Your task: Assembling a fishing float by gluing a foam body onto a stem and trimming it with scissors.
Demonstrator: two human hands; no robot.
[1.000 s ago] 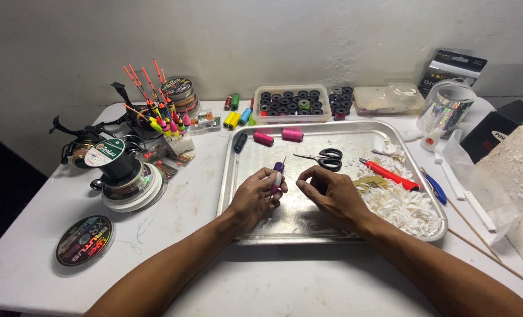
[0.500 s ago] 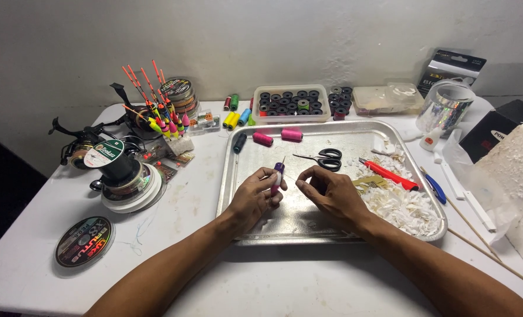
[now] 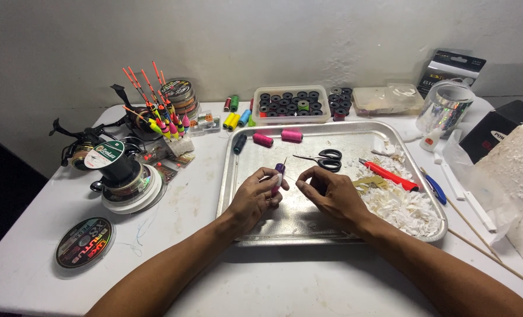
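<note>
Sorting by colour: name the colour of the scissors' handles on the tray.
Black handles on the small metal scissors, head view.

Black cardboard package (image 3: 451, 67), upright against the wall at the far right, pale printed panel on its front. Black box (image 3: 499, 126) lying at the right edge of the worktop (image 3: 308, 282), partly behind the clear plastic bag (image 3: 475, 176). Round label (image 3: 105, 151), green and white, on top of the black line spool at left. Flat round spool pack (image 3: 84, 242) near the left front corner: dark disc, multicoloured lettering, clear rim. No signs or screens in view.
</note>
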